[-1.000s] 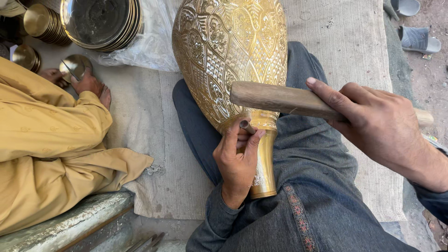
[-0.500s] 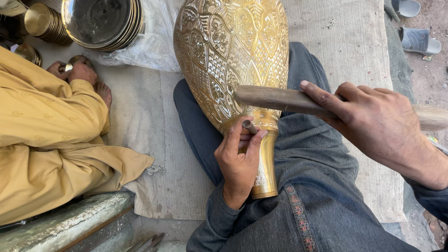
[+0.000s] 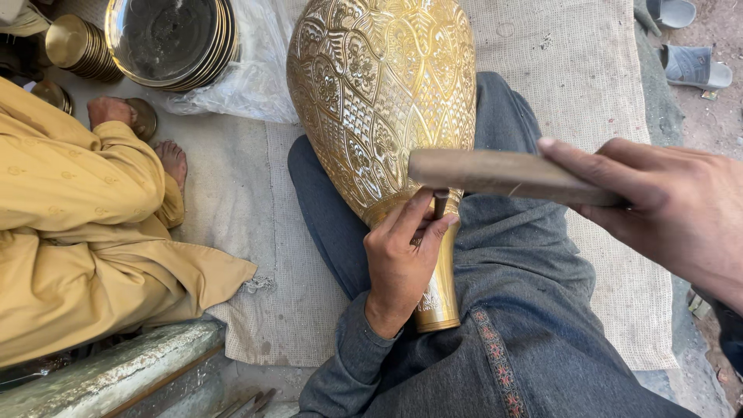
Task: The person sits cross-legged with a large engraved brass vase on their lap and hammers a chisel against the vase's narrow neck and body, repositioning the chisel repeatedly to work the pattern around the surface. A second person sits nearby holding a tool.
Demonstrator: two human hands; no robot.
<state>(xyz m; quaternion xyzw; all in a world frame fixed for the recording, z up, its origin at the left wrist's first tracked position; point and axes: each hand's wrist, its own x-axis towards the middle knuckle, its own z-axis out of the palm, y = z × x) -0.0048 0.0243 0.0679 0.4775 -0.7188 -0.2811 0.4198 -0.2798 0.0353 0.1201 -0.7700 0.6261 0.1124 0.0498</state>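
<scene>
Brass vase (image 3: 383, 101), engraved, is lying across my lap; my left hand (image 3: 402, 263) is pinching a small chisel (image 3: 439, 205) against its neck while my right hand (image 3: 665, 209) is gripping a wooden mallet (image 3: 495, 174).

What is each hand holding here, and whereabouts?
The right hand grips a wooden mallet at its near end; the left hand pinches a small punch against the brass vase neck.

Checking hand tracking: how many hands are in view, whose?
3. The wearer's left hand pinches a small punch against the brass vase neck; the right hand grips a wooden mallet; a co-worker's hand rests upper left. Their other hand is hidden.
</scene>
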